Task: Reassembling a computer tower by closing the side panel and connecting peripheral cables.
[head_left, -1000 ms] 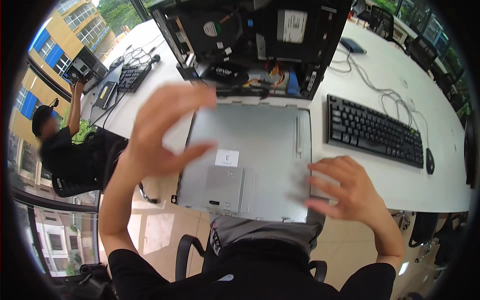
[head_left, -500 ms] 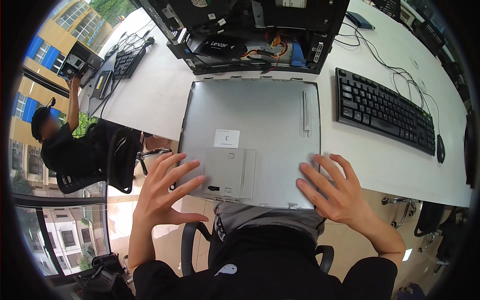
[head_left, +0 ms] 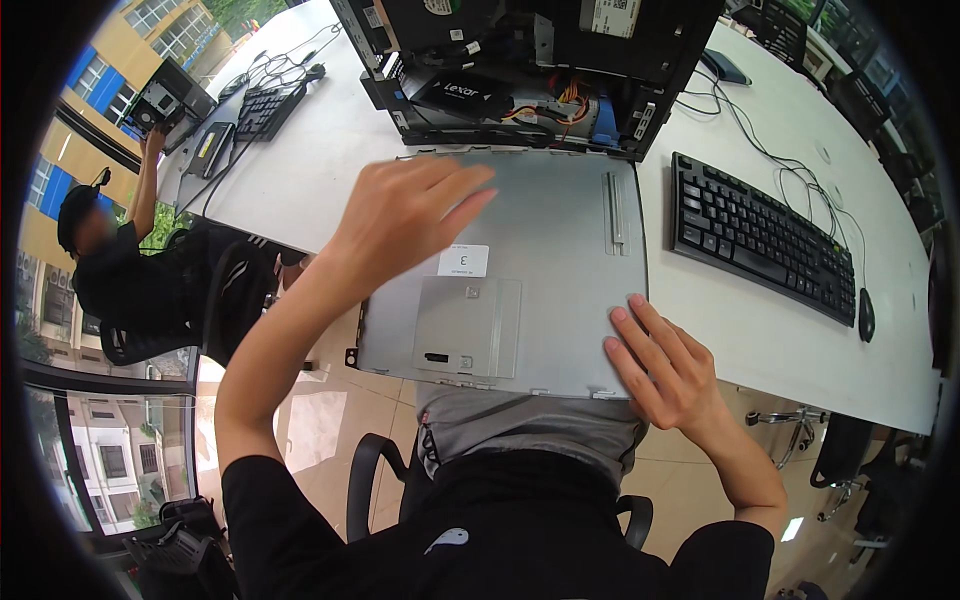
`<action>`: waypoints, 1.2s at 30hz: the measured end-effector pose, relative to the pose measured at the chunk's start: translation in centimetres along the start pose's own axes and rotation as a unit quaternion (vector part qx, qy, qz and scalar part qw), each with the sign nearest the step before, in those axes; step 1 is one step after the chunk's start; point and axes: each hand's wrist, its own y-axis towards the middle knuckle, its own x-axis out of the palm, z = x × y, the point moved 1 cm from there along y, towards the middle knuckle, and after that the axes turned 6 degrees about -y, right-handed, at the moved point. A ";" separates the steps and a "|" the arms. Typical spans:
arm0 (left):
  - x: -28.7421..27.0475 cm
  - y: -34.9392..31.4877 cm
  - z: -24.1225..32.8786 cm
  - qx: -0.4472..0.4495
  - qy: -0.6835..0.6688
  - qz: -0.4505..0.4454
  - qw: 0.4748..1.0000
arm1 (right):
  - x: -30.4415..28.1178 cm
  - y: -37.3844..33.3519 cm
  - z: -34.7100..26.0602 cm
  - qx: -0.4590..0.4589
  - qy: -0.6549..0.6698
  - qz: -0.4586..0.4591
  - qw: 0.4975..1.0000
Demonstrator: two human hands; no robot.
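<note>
The metal panel lies between the hands: left hand half-curled, seemingly empty, over its 10 o'clock, nearer the computer case; right hand open, fingertips at its 4 o'clock edge.

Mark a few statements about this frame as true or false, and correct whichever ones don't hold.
1. The right hand is at the right edge of the metal panel. True.
2. The nearer keyboard lies left of the metal panel. False: the nearer keyboard lies to its right.
3. The left hand is at the metal panel's upper left. True.
4. The nearer computer case is fully closed. False: the nearer computer case is open toward the camera, with coloured wires showing.
5. A second person sits at the left of the picture. True.
6. The white label is on the nearer keyboard. False: the white label is on the metal panel.
</note>
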 end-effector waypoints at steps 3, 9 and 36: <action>2.6 2.1 -1.4 0.020 0.072 -0.020 0.997 | -0.4 0.5 0.2 0.004 0.017 0.023 1.000; 6.6 4.6 -3.2 0.008 0.164 -0.132 0.978 | -0.5 1.0 0.3 0.022 0.027 0.070 0.997; 9.6 6.8 -2.6 0.040 0.202 -0.179 0.962 | -0.6 1.6 0.8 0.046 0.044 0.122 0.990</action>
